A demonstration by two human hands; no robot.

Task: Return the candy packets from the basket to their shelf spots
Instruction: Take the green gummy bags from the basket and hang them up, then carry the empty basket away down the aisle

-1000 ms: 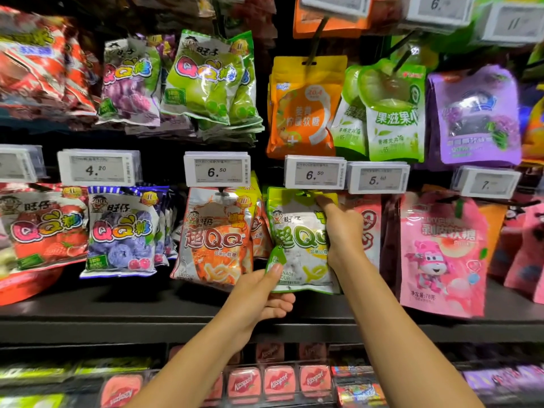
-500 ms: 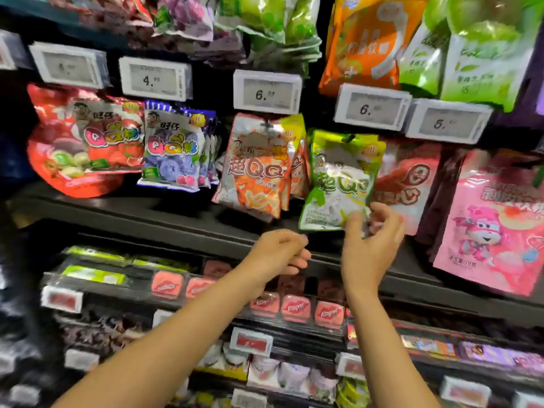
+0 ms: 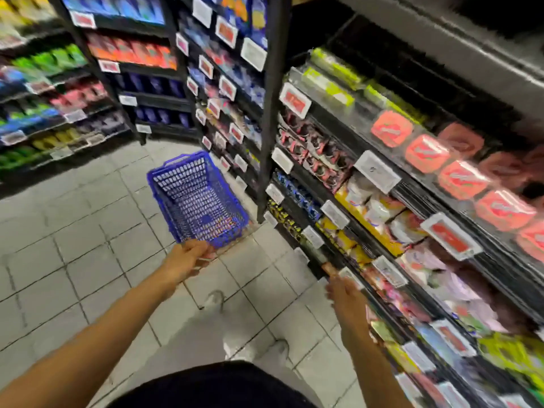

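Observation:
A blue plastic basket [image 3: 197, 198] stands on the tiled floor next to the shelf unit. Its mesh bottom shows a faint coloured patch near the front corner; blur hides what it is. My left hand [image 3: 188, 259] reaches down to the basket's near rim with loosely curled fingers and holds nothing I can make out. My right hand [image 3: 346, 293] hangs lower right beside the front edge of a low shelf, fingers relaxed and blurred, nothing in it. The candy packets on their pegs are out of view above.
The shelf unit [image 3: 412, 219] runs along the right, with price tags and boxed sweets at hand height. A black upright post [image 3: 272, 113] stands just right of the basket. More shelving [image 3: 59, 98] lines the far left. Grey floor tiles [image 3: 88, 245] lie between.
Both hands have left the green packet, which stays hanging on its peg. My view has swung down and left to the floor, and my left hand now reaches the basket.

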